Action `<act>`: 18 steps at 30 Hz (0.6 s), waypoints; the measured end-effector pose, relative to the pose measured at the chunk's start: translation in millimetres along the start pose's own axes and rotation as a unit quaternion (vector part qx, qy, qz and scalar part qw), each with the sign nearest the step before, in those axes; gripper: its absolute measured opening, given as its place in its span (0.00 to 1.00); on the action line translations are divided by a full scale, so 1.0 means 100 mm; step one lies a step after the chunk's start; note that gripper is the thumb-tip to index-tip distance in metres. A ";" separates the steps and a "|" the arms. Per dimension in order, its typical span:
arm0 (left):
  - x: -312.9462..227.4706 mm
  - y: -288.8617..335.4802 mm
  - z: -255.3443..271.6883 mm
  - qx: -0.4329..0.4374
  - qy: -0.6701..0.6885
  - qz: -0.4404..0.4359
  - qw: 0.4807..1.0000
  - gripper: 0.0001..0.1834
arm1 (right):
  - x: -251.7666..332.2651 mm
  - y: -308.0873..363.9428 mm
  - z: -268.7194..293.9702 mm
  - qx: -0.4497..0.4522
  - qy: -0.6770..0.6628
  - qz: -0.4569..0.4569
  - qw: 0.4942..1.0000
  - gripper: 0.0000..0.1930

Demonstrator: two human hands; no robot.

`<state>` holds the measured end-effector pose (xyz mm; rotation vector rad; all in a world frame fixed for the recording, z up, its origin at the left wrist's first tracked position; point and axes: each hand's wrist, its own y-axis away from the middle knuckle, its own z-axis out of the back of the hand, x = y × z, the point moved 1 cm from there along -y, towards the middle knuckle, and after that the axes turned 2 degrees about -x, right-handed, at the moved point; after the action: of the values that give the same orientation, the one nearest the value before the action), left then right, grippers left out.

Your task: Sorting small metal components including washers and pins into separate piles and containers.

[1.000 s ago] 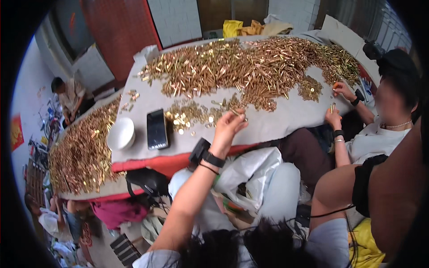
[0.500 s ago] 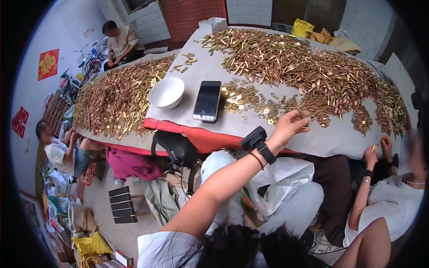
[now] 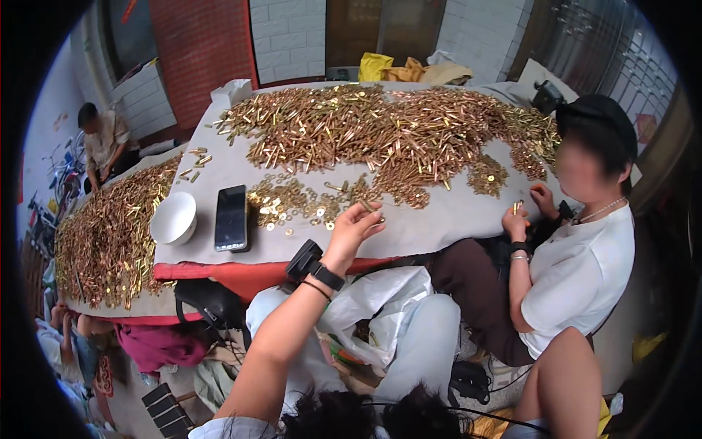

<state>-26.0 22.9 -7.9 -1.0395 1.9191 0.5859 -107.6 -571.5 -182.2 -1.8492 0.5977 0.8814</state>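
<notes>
My left hand (image 3: 357,233) is raised over the near edge of the table, fingers curled in a pinch. A small brass-coloured tube (image 3: 367,207) shows at its fingertips; its exact shape is partly hidden. Just beyond the hand lie loose brass-coloured washers (image 3: 281,201) and a large heap of copper- and brass-coloured tubes (image 3: 351,132). A dark band and a black device (image 3: 304,260) are strapped on my left wrist. Of my right arm only a bent elbow (image 3: 567,373) shows at the lower right; the hand is out of sight.
A black phone (image 3: 231,219) and a white bowl (image 3: 173,219) stand left of my hand. Another heap (image 3: 117,227) covers the left table. A co-worker (image 3: 578,256) in white sits close on the right, holding small brass pieces. A white plastic bag (image 3: 380,307) lies by my lap.
The view has swung to the right, so the table sits further left and the co-worker on the right shows fully. My left hand keeps its pinch beside the washers.
</notes>
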 end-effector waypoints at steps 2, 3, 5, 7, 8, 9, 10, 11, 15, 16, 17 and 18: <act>0.05 -0.06 -0.13 0.020 0.004 0.010 1.000 0.12 | -0.27 0.14 -0.01 0.004 0.069 0.006 0.998 0.12; 0.10 -0.12 -0.18 0.033 0.001 0.021 0.999 0.12 | -0.47 0.17 0.04 0.008 0.105 0.011 0.994 0.13; 0.11 -0.15 0.04 -0.012 -0.023 0.032 0.999 0.12 | -0.46 -0.39 0.66 0.042 0.116 -0.017 0.992 0.12; 0.03 0.01 0.29 -0.077 -0.031 -0.005 0.997 0.13 | -1.46 -1.35 1.50 0.003 0.027 -0.217 0.976 0.10; 0.02 0.00 0.25 -0.052 -0.019 -0.005 0.998 0.14 | -2.42 -1.61 1.99 -0.065 -0.092 -0.392 0.913 0.10; 0.03 -0.08 0.16 -0.018 -0.009 -0.007 1.000 0.15 | -3.35 -1.77 2.55 -0.269 -0.298 -0.545 0.736 0.10; 0.06 -0.14 0.11 -0.018 -0.026 -0.002 1.000 0.16 | -3.93 -1.89 3.09 -0.483 -0.405 -0.545 0.553 0.10; 0.10 -0.18 0.09 -0.013 -0.028 0.005 1.000 0.16 | -4.26 -2.00 3.52 -0.613 -0.427 -0.487 0.453 0.10; 0.17 -0.26 -0.03 -0.006 -0.001 -0.001 1.000 0.17 | -3.79 -2.08 3.68 -0.567 -0.543 -0.556 0.273 0.15; 0.19 -0.28 -0.11 0.000 -0.010 0.002 1.000 0.17 | -3.38 -2.26 3.50 -0.527 -0.672 -0.492 0.168 0.13; 0.22 -0.26 -0.09 -0.002 -0.016 0.007 1.000 0.17 | -2.99 -2.23 3.31 -0.454 -0.741 -0.453 -0.200 0.12; 0.22 -0.22 -0.02 -0.003 -0.035 0.016 0.999 0.17 | -2.68 -2.54 3.23 -0.226 -0.736 -0.614 0.174 0.09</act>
<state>-14.4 -0.3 -25.3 -0.9812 1.8764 0.6374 -191.0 -166.7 81.6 -0.3304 -2.2676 1.0014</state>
